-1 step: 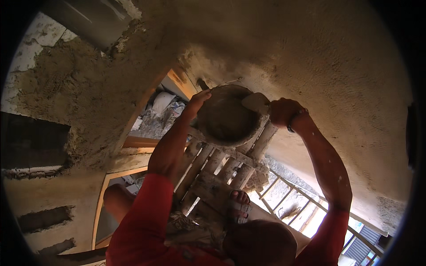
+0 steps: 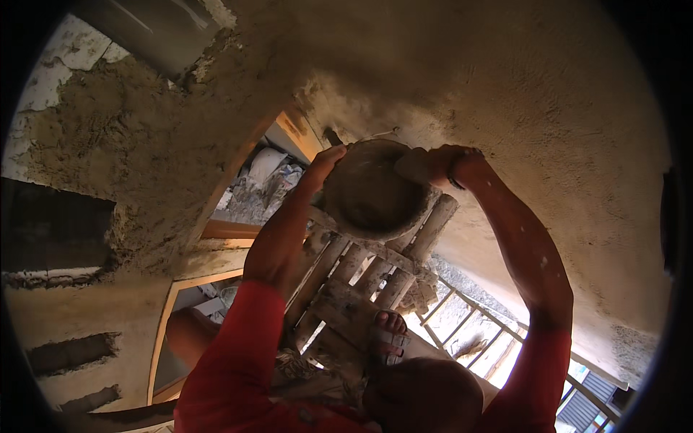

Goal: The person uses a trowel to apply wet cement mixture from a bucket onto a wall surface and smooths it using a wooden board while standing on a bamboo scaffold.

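A round, mortar-crusted basin stands on the plank platform close to the wall, with wet grey-brown mortar inside. My left hand grips its left rim, thumb up at the edge. At the right rim my right hand is closed round a trowel; its handle is hidden in my fist. The trowel's rounded, mortar-smeared blade reaches over the basin's upper right side. Whether the blade touches the mortar I cannot tell.
Rough wooden planks with gaps form the platform, and a sandalled foot rests there. Plastered wall rises ahead and right. A ladder-like frame lies at lower right. Through a wood-framed opening at left shows a pile of bags.
My right hand has moved left and slightly up, bringing the trowel further over the basin's rim. My left hand stays at the rim.
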